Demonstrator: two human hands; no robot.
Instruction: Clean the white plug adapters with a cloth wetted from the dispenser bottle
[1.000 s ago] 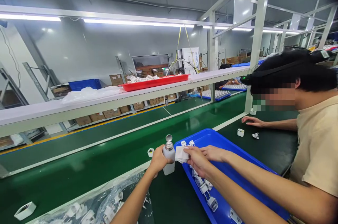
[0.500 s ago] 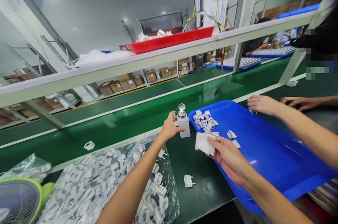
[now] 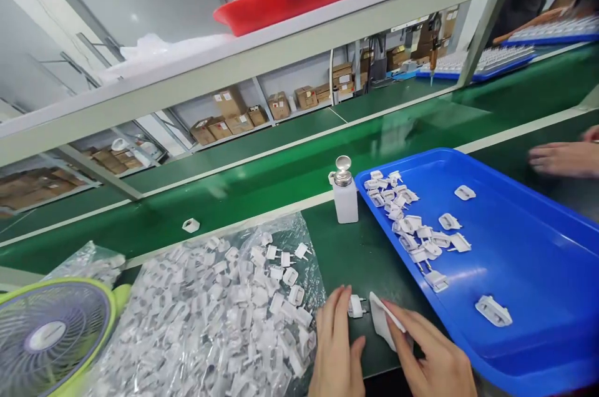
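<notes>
At the green-topped assembly surface [image 3: 374, 247], a blue plastic tray [image 3: 552, 297] holds a loose cluster of white plug adapters [image 3: 412, 222], with several more lying apart toward its far side. To the tray's left stands a white dispenser bottle [image 3: 345, 203] with a metal pump top. A clear plastic bag [image 3: 196, 322] holds a heavy heap of similar white plug parts, its edge just beside the left hand. Cartons [image 3: 229, 103] on the racking beyond carry print too small to read. A red tray [image 3: 299, 0] on the overhead shelf holds white parts.

Left hand [image 3: 334, 347]: fingers partly extended, a small white plug [image 3: 355, 306] just beside the fingertips; whether it is gripped cannot be told. Right hand [image 3: 430, 353]: thumb and fingers closed on a folded white wipe [image 3: 381, 322], its tip just beside that plug. A co-worker's hand [image 3: 564, 158] lies beyond the tray at the right edge.
</notes>
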